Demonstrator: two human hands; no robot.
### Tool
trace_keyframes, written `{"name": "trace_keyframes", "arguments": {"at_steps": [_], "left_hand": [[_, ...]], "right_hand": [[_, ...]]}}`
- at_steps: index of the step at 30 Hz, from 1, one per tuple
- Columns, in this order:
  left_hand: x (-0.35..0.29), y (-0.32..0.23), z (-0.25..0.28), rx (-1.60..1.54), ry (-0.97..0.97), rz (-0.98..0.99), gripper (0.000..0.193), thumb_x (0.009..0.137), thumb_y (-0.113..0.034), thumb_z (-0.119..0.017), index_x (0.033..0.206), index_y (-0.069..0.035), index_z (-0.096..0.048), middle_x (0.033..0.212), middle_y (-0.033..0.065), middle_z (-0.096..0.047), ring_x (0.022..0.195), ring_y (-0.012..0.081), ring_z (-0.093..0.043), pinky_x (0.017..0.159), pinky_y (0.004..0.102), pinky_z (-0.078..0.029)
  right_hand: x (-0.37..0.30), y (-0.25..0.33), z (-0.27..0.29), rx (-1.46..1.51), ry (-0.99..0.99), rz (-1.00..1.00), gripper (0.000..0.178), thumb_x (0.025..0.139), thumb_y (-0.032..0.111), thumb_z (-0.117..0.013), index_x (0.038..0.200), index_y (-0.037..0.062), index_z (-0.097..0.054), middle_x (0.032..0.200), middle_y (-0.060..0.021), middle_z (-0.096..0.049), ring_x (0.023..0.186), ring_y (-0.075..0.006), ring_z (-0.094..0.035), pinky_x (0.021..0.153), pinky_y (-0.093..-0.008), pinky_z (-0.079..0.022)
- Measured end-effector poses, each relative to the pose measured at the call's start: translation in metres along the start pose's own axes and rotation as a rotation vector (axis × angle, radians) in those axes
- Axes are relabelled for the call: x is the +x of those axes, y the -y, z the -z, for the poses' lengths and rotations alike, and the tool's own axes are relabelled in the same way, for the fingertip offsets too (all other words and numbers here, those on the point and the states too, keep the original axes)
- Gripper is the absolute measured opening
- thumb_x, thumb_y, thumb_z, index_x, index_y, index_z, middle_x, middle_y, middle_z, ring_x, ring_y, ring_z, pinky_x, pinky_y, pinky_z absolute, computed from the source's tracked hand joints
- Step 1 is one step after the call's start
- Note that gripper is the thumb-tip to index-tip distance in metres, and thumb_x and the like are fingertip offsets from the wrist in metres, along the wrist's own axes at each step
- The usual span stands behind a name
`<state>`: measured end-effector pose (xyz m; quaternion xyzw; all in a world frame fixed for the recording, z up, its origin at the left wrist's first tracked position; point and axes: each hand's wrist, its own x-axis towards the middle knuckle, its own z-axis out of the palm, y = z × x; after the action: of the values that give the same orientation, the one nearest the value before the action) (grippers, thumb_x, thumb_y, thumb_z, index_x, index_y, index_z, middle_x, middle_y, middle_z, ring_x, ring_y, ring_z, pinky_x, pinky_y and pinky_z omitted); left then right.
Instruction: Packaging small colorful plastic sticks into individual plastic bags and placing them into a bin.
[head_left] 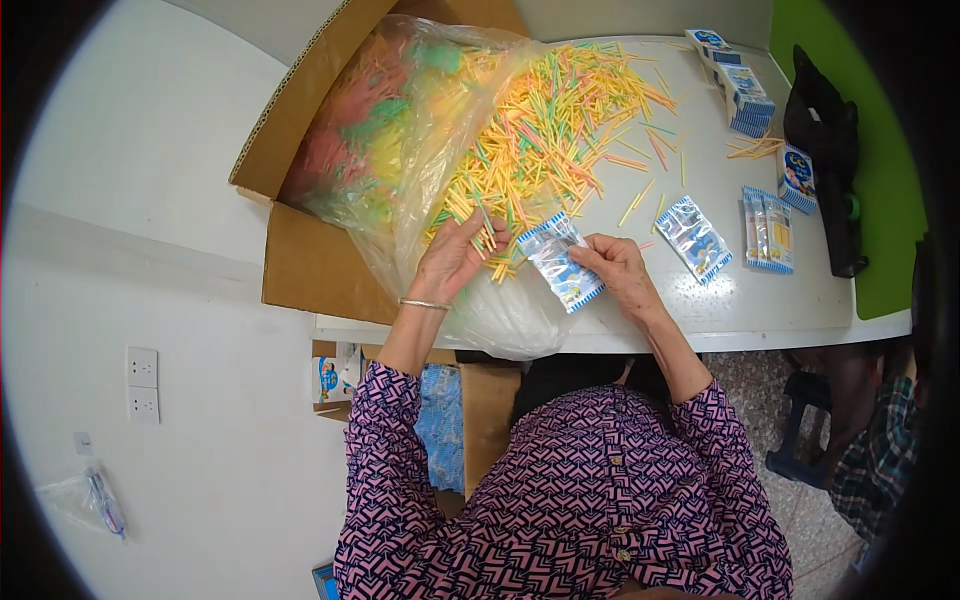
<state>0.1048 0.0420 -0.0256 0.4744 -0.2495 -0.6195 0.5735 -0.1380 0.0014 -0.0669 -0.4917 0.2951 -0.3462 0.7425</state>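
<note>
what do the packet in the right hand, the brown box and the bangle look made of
Packet: seemingly thin plastic film, partly clear, glossy with bright glare. Brown box: apparently matt corrugated cardboard, by its ridged cut edge. Bangle: shiny and silvery, probably metal.

a plain white wall (150, 300) fills the left side, carrying two pale socket plates (143, 367), one right below the other. the bench (715, 170) has a smooth, whitish top that catches soft glare, and a grey-white wall (650, 16) stands at its far side. a bright green panel (890, 240) borders the right. beneath, the speckled greyish floor (740, 400) shows, with a dark blue stool (806, 390) near the right.
</note>
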Motion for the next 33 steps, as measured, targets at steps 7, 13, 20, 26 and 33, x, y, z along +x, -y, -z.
{"name": "trace_keyframes", "arguments": {"at_steps": [7,13,20,26,33], "left_hand": [[0.006,0.000,-0.008,-0.143,-0.043,-0.007,0.018,0.092,-0.016,-0.058,0.100,0.000,-0.053,0.090,0.0132,-0.064,0.079,0.0230,-0.064,0.074,0.0368,-0.054],[0.013,0.007,-0.004,-0.159,0.008,-0.118,0.017,0.092,-0.015,-0.059,0.100,-0.001,-0.055,0.087,0.0100,-0.063,0.078,0.0217,-0.063,0.074,0.0375,-0.054],[0.010,0.005,-0.018,-0.243,0.020,-0.134,0.023,0.092,-0.023,-0.059,0.099,-0.002,-0.054,0.092,0.0104,-0.062,0.084,0.0240,-0.065,0.082,0.0391,-0.053],[-0.004,0.000,-0.053,0.042,-0.010,-0.249,0.035,0.096,-0.034,-0.051,0.096,0.001,-0.053,0.094,0.0138,-0.062,0.091,0.0277,-0.066,0.084,0.0374,-0.052],[-0.007,0.010,-0.077,0.175,0.010,-0.314,0.043,0.098,-0.039,-0.044,0.098,0.002,-0.053,0.095,0.0135,-0.061,0.095,0.0253,-0.065,0.081,0.0323,-0.051]], "right_hand": [[0.004,-0.005,0.006,-0.061,0.043,-0.038,0.026,0.089,0.021,-0.062,0.094,-0.0038,-0.068,0.077,0.0002,-0.065,0.066,-0.0019,-0.054,0.059,-0.0180,-0.042],[-0.002,0.007,-0.004,-0.037,0.066,-0.058,0.025,0.090,0.023,-0.061,0.086,-0.0017,-0.067,0.070,0.0040,-0.059,0.063,-0.0004,-0.048,0.057,-0.0183,-0.037],[-0.002,0.007,-0.001,-0.067,0.085,-0.092,0.026,0.090,0.023,-0.062,0.085,-0.0010,-0.068,0.070,0.0043,-0.059,0.064,-0.0005,-0.048,0.057,-0.0183,-0.037],[-0.001,0.003,0.005,-0.096,0.153,-0.078,0.027,0.090,0.024,-0.061,0.094,-0.0025,-0.069,0.078,0.0008,-0.065,0.069,-0.0016,-0.053,0.062,-0.0178,-0.042],[-0.003,0.002,0.005,-0.108,0.185,-0.102,0.028,0.090,0.022,-0.062,0.097,-0.0036,-0.068,0.079,0.0002,-0.066,0.071,-0.0018,-0.054,0.063,-0.0179,-0.043]]}}
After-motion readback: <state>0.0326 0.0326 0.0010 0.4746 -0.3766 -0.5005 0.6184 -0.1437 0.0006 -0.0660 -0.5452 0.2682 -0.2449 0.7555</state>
